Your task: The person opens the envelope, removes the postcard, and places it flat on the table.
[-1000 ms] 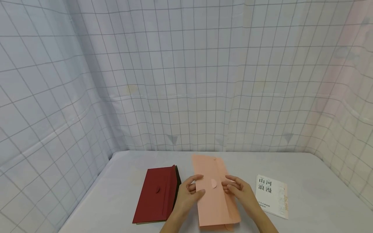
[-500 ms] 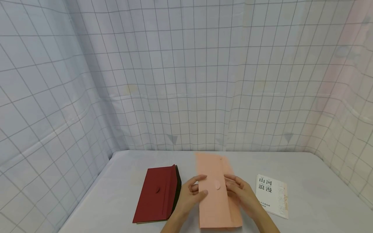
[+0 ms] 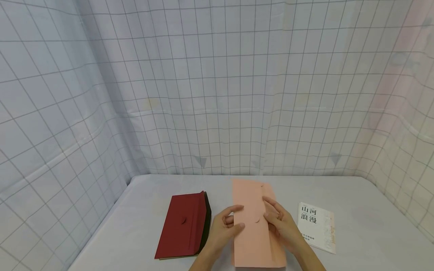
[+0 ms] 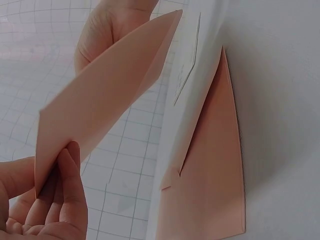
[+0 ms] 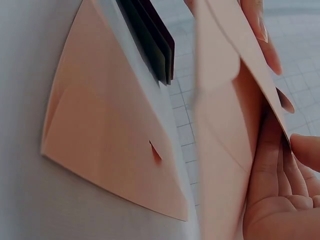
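Your left hand [image 3: 222, 227] and right hand [image 3: 284, 226], grips drawn close, pinch opposite edges of a plain peach envelope [image 3: 251, 241], crescent-marked, above a second, similar envelope [image 4: 205, 205] on the counter [image 3: 366, 218].

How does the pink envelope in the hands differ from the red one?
Colour: the held pink envelope is pale; the red envelope is deep red.
Support: the left hand and right hand grip the held pink envelope; the red envelope lies on the table, untouched.
Right side: the red envelope shows a dark strip; the held pink envelope shows only pink.
Shared: both have a small curved cut.
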### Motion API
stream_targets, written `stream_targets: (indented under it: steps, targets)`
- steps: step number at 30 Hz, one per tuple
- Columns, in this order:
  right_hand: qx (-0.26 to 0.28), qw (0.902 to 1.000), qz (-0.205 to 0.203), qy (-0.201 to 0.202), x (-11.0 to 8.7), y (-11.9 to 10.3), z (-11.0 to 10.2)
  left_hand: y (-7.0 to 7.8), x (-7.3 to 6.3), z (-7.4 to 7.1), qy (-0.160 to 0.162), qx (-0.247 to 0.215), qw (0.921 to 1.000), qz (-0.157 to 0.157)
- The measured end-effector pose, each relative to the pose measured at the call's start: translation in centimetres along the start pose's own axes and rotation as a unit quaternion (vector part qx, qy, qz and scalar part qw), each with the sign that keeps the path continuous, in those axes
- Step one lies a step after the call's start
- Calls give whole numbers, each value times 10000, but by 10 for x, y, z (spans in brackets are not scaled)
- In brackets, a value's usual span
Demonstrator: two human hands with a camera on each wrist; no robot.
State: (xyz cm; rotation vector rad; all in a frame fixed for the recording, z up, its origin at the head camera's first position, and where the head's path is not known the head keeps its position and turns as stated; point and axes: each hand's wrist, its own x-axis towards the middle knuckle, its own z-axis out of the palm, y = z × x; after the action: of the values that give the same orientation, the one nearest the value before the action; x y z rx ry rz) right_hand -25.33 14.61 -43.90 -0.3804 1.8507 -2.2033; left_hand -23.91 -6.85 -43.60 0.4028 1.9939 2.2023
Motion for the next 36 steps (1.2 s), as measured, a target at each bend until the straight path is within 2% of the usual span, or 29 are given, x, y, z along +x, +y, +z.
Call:
stream_targets:
  steps: [8, 23, 32, 36]
  targets:
    - [-8, 9998, -134, -139, -1, 1, -1, 0, -1, 1, 0, -22, 10000, -68]
    - [-338, 9969, 71, 711, 0, 3, 3, 0, 0, 4, 120, -14, 9999, -112]
    - [-714, 9866, 196, 1456, 2, 4, 7, -3, 2, 4, 175, 18, 9997, -144]
    - [-764, 9858, 124, 1490, 1, 3, 8, -2, 1, 3, 168, 28, 9998, -144]
